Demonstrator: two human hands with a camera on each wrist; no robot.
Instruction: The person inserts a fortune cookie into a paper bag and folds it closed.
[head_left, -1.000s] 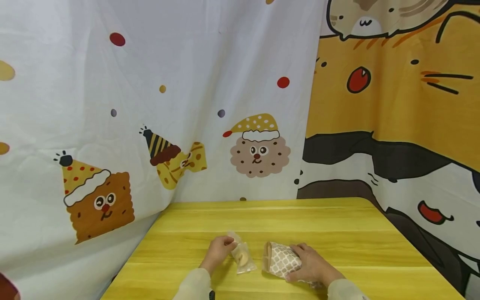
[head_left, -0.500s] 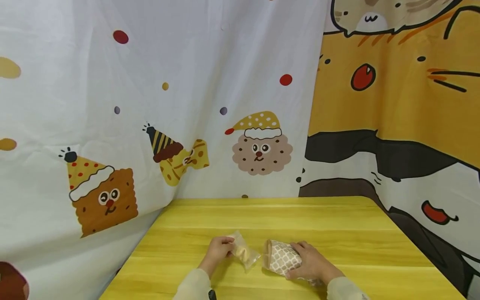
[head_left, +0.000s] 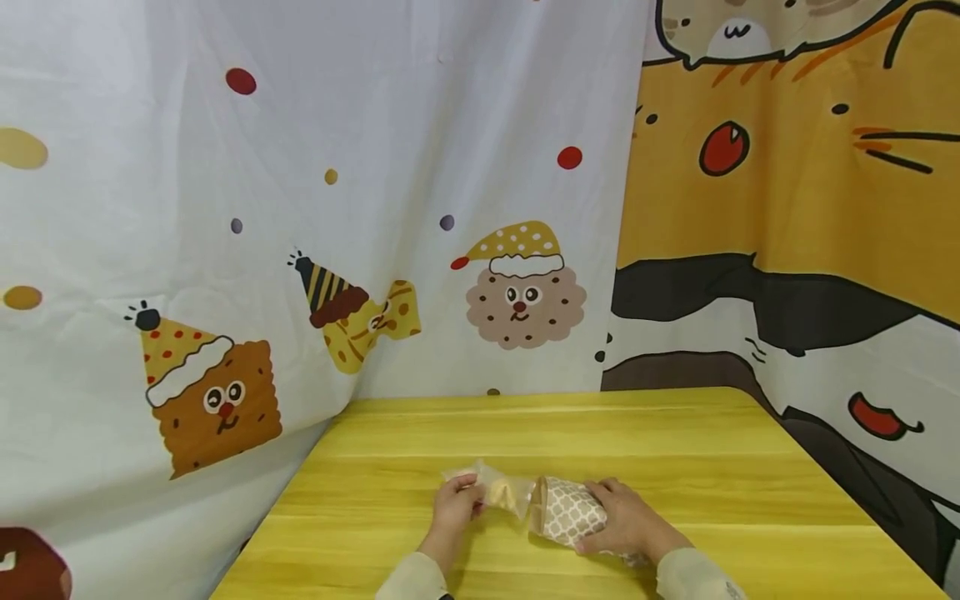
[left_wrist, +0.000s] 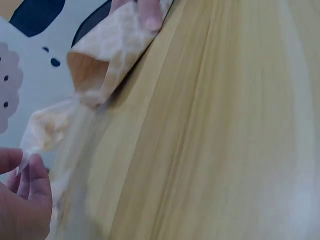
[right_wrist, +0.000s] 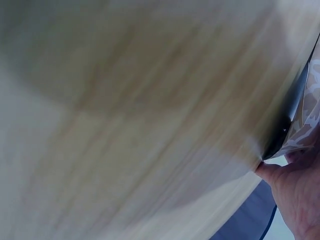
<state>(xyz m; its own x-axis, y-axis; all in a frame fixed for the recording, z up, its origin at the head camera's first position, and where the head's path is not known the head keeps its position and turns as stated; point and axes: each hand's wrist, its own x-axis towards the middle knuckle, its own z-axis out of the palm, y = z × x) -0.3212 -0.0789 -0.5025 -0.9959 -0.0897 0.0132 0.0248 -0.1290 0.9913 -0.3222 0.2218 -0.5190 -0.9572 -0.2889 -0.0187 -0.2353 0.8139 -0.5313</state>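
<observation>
My left hand (head_left: 453, 510) pinches one end of a small clear plastic packet (head_left: 504, 493) with a pale tan, curved piece inside. In the left wrist view, thumb and fingers meet on the wrapper's gathered end, and the packet (left_wrist: 50, 126) points toward the bag. My right hand (head_left: 627, 525) grips a paper bag (head_left: 570, 510), white lattice on tan, lying on its side. The bag's brown mouth faces left, right at the packet's free end. In the right wrist view the hand (right_wrist: 296, 192) appears at the right edge, beside a shiny clear film.
A yellow wood-grain table (head_left: 420, 433) lies under both hands. Behind it hangs a white curtain (head_left: 390, 108) printed with cartoon biscuits, with an orange, black and white cartoon cloth (head_left: 690, 225) to the right.
My left hand has moved right, lifting and turning the packet from slanting down to pointing at the bag's mouth. The right hand and bag have stayed nearly in place.
</observation>
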